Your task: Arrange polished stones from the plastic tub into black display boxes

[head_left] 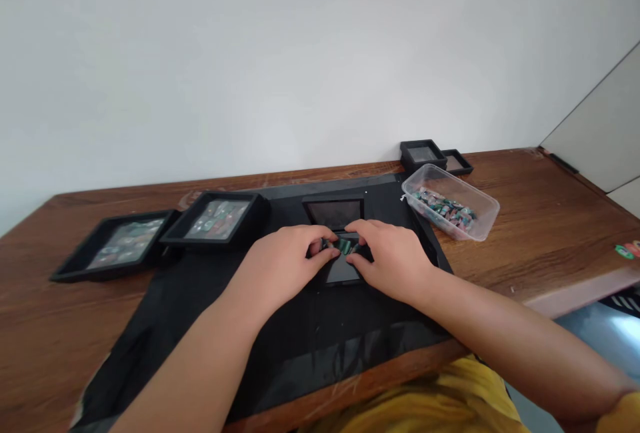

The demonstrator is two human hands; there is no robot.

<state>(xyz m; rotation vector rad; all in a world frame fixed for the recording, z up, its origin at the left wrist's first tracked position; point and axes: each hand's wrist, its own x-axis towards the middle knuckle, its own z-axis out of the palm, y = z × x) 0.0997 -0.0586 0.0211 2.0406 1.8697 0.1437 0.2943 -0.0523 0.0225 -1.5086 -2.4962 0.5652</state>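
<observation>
Just above an open black box with a glassy panel [345,274], I hold a small shiny green piece [345,246], like a folded wrapper or foil strip. Its exact kind does not show. My left hand [295,251] pinches its left end between thumb and fingers. On the other side my right hand [387,256] is closed on the right end. Behind my fingertips the box's raised lid, with a dark window [336,213], tilts up. My fingers hide part of the piece and the box.
A clear plastic tub [483,219] of small colourful pieces stands at right. To the left lie two black frame boxes [173,241] [75,266] with filled windows. More small black boxes [423,153] sit by the wall. A black sheet [300,346] covers part of the wooden table [530,219].
</observation>
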